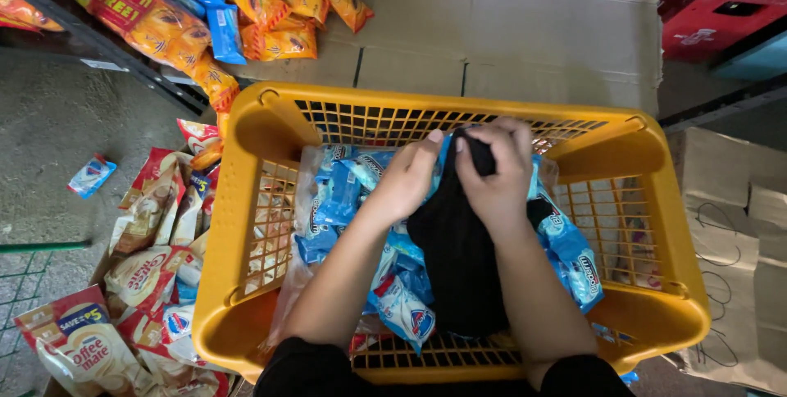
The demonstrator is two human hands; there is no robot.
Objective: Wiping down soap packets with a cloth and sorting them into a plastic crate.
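Over on the left, cream-and-red sachet packs (147, 274) are lying heaped on the concrete floor (49, 127), and moving across, the left hand (407, 177) is curling its fingers closed on the upper edge of a black cloth (459, 266) inside the yellow plastic basket (246, 200). Just beside it the right hand (496, 174) is pinching the same top edge, so both are equally near, the cloth's long axis running from the hands back toward the person over blue snack packets (574, 258). Flattened cardboard (508, 28) is covering the floor beyond, a red crate (721, 4) sitting far right.
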